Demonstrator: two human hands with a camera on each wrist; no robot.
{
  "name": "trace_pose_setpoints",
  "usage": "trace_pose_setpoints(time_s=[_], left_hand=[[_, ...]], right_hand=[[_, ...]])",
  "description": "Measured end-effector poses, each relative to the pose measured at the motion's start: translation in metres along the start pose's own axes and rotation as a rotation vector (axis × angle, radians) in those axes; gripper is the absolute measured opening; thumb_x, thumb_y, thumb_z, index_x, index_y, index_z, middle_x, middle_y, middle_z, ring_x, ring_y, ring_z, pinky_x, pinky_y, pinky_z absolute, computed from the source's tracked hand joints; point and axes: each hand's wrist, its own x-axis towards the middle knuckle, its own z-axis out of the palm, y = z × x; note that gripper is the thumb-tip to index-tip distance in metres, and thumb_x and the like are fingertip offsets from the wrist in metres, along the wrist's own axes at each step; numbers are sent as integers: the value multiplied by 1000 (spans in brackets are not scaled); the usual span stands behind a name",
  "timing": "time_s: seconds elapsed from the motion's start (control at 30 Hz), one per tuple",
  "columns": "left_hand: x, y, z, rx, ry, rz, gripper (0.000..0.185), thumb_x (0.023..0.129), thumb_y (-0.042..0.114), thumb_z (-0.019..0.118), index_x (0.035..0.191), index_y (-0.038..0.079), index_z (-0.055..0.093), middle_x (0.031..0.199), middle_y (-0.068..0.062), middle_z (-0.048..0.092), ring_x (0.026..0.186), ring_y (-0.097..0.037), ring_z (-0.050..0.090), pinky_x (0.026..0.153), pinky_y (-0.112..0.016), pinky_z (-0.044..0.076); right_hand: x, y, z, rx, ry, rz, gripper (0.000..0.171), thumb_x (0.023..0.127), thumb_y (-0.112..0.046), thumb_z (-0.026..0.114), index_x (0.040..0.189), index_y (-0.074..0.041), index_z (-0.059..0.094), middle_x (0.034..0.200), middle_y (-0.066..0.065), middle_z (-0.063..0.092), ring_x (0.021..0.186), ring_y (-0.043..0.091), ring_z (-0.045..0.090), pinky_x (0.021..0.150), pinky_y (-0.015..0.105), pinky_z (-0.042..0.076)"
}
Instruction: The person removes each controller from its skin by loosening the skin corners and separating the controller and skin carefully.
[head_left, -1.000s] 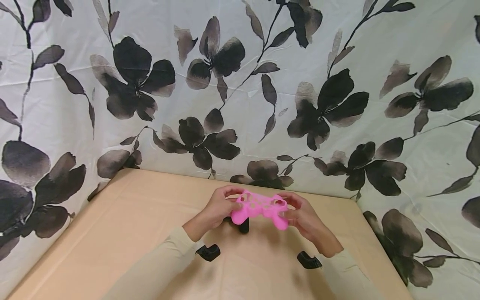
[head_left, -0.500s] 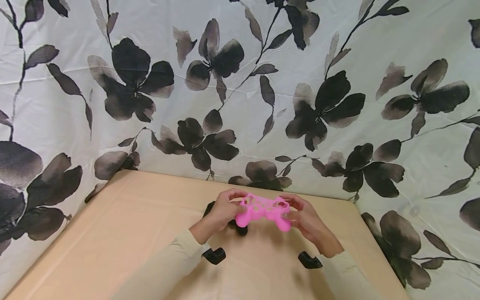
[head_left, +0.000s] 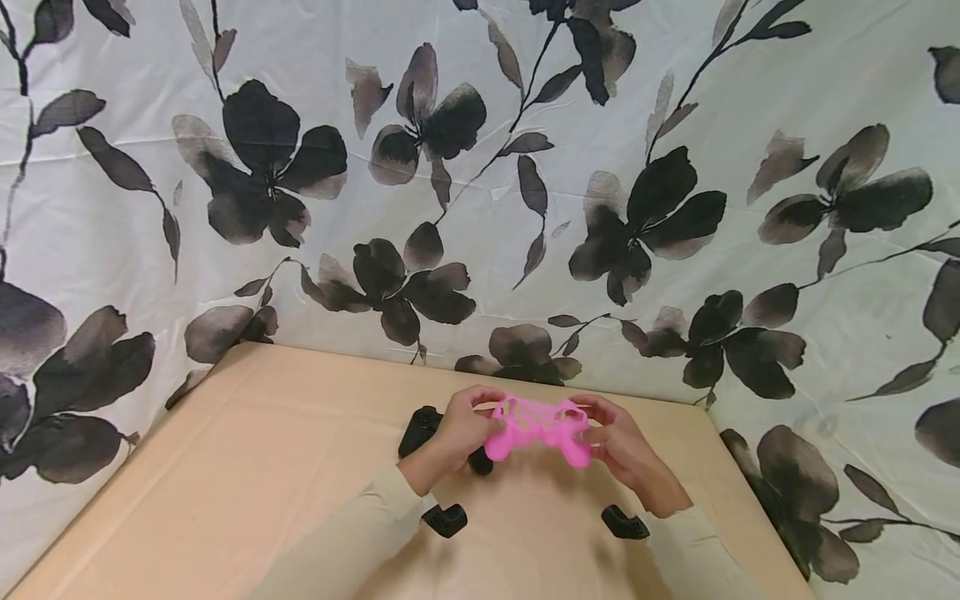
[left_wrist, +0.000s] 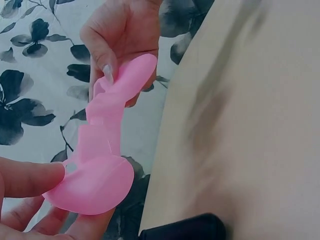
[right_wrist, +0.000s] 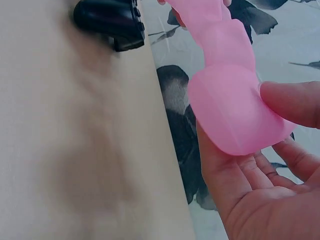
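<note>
Both hands pinched the pink cover [head_left: 538, 428], left hand [head_left: 459, 432] and right hand [head_left: 619, 446] at its grips; soft, light, floppy silicone, likely best held there.

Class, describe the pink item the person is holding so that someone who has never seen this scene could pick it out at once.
Start at the tan table in front of the flowered curtain. Near its far edge, both hands, left and right, hold a pink silicone controller skin above a black gamepad. It is the only bright pink, floppy, hole-cut thing; its neighbours are black.
</note>
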Motion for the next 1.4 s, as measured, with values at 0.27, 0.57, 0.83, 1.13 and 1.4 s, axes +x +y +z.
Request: trace_pose_setpoints(time_s=[0.27, 0.57, 0.83, 1.13, 1.4], left_hand=[[3, -6, 13, -15, 23, 16, 40, 86, -11, 71, 124, 0, 68, 137, -21, 63, 121, -38, 68, 92, -42, 62], [6, -17, 31, 25, 30, 2, 39, 85, -10, 73, 121, 3, 69, 134, -18, 63, 112, -30, 70, 86, -36, 63], [6, -30, 46, 91, 100, 8, 38, 83, -10, 73, 119, 4, 70, 129, -16, 68, 104, -23, 72, 80, -33, 63], [6, -42, 60, 248, 107, 39, 39, 84, -11, 65, 120, 3, 68, 127, -17, 69, 117, -29, 69, 87, -34, 62], [-2, -38, 58, 563, -38, 121, 50, 84, -9, 62, 132, 4, 65, 120, -14, 73, 68, -14, 48, 54, -23, 35]], right_hand=[[5, 4, -9, -14, 20, -2, 60, 88, 10, 61, 146, -2, 51, 120, -4, 59, 105, 17, 58, 78, 31, 61], [10, 14, -23, 11, 41, 24, 61, 85, 13, 59, 144, -1, 52, 118, -2, 61, 101, 15, 61, 76, 28, 59], [13, 26, -33, -32, 78, 52, 61, 86, 13, 57, 146, 2, 49, 120, -1, 61, 100, 16, 59, 70, 25, 55], [20, 48, -39, -58, 90, 59, 61, 84, 14, 55, 145, 4, 50, 118, 2, 60, 92, 15, 55, 60, 22, 45], [25, 59, -31, -292, 146, 38, 57, 89, 9, 52, 145, 1, 53, 143, 22, 52, 122, 33, 51, 87, 30, 54]])
